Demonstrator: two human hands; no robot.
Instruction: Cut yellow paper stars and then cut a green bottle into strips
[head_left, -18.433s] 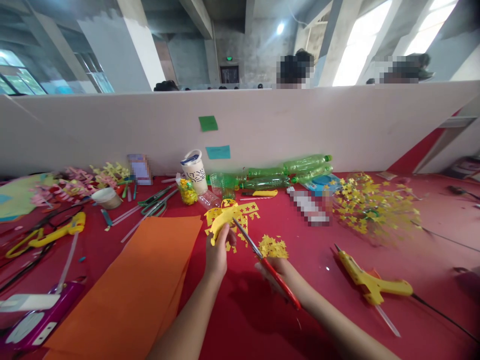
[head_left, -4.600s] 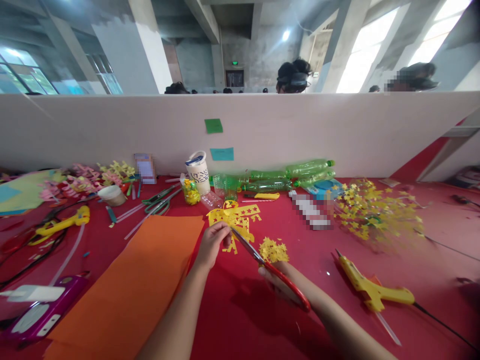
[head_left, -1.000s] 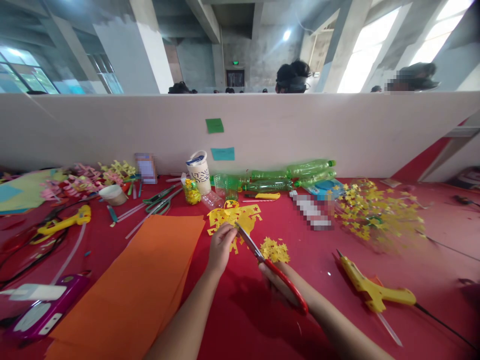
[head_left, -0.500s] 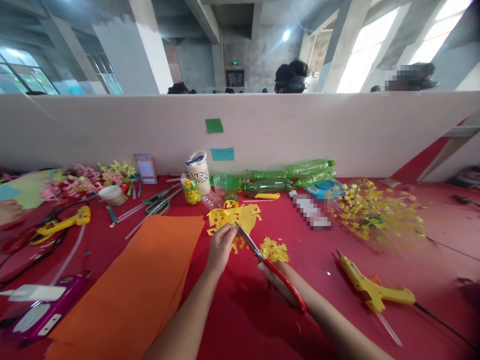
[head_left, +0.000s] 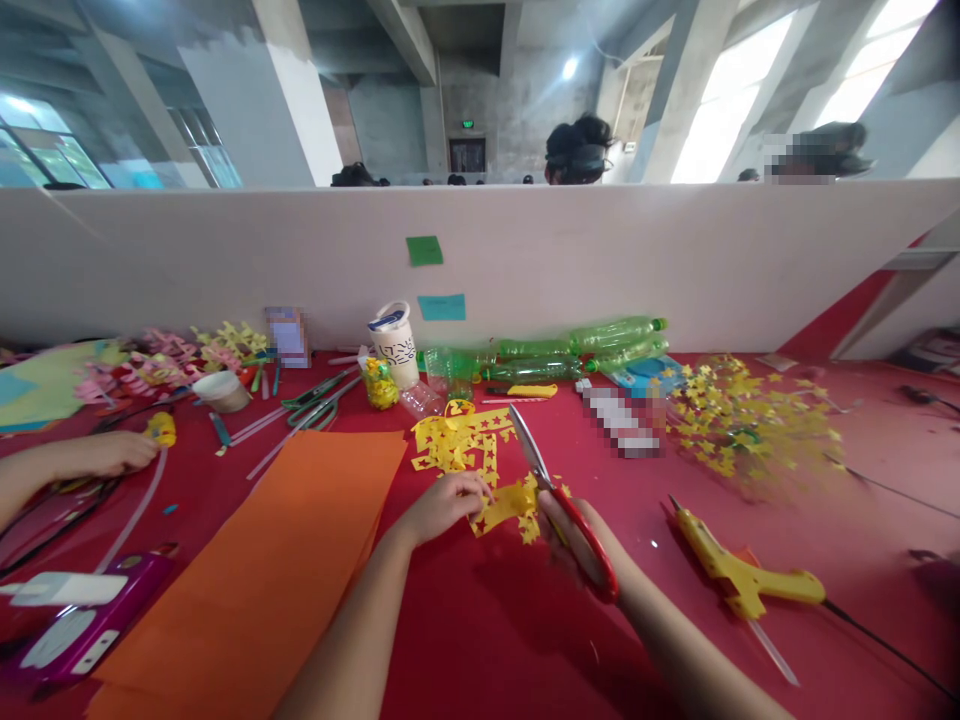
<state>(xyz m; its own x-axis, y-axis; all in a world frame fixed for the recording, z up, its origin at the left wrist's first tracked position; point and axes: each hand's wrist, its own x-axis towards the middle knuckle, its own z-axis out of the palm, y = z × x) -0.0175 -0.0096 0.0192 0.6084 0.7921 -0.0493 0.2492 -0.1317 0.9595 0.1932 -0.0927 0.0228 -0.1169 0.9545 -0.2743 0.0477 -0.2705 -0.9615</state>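
My left hand (head_left: pixel 450 503) is closed at the left end of a yellow sheet (head_left: pixel 504 507) with cut-out edges, its fingertips on the sheet. My right hand (head_left: pixel 574 535) grips red-handled scissors (head_left: pixel 581 530), whose blades point up and away from me. The sheet lies between both hands and partly covers a pile of small yellow stars, some showing beside the scissors. Just beyond my left hand are yellow paper scraps (head_left: pixel 450 443) with star-shaped holes.
Orange sheets (head_left: pixel 277 560) lie at left, a yellow glue gun (head_left: pixel 742 580) at right. Green bottles (head_left: pixel 536 369), a white cup (head_left: pixel 396 350) and a cutter (head_left: pixel 532 391) stand or lie behind. Another person's hand (head_left: pixel 127 453) touches a glue gun (head_left: pixel 161 429) at far left.
My left hand and the yellow sheet have come down toward me, over the star pile. The scissor blades have swung more upright. Another person's hand has reached the left glue gun.
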